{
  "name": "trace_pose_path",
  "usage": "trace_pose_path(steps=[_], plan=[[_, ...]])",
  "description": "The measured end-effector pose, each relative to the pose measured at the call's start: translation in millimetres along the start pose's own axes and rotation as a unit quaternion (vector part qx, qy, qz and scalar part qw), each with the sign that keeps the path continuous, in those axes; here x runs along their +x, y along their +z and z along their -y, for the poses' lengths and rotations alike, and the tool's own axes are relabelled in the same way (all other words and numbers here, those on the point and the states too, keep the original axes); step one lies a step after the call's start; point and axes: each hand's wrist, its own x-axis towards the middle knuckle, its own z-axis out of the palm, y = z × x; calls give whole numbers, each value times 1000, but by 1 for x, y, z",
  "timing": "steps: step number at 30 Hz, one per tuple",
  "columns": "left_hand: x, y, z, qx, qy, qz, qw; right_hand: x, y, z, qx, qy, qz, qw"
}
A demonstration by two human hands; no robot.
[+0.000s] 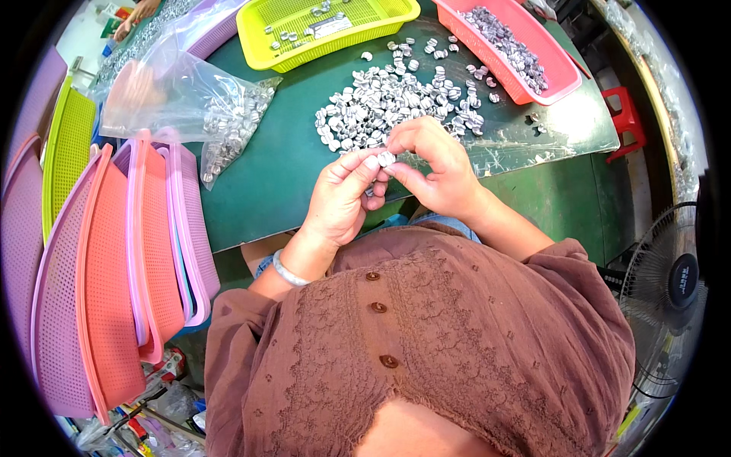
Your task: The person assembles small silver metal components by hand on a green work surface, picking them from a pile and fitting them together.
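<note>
Close to the near edge of the green table, both my hands meet over one small silvery, rounded metal part. My left hand pinches it between thumb and forefinger, its other fingers curled; another silvery part shows among them. From the other side, the thumb and forefinger of my right hand close on the same part. Just beyond my fingers lies a loose heap of similar silvery parts, spread over the tabletop. Their exact kind is too small to make out.
A yellow-green basket with a few parts and a pink basket full of them stand on the green table. A clear plastic bag of parts lies left. Stacked baskets crowd my left; a fan stands right, a red stool beyond.
</note>
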Motion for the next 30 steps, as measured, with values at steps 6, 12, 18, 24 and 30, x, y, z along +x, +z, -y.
trace_pose_path(steps=[6,12,18,24,30], plan=[[-1,3,2,61,24,17,998,1,1,3,-35,-7,-15,999],[1,3,2,55,5,32,998,0,1,4,-15,1,-12,1000],[0,3,2,56,-6,30,998,-1,1,4,-3,7,-8,1000],[2,-2,6,59,-3,30,998,-4,-2,2,18,16,0,1000],[2,-2,6,64,-12,25,998,-9,-2,0,28,29,0,999]])
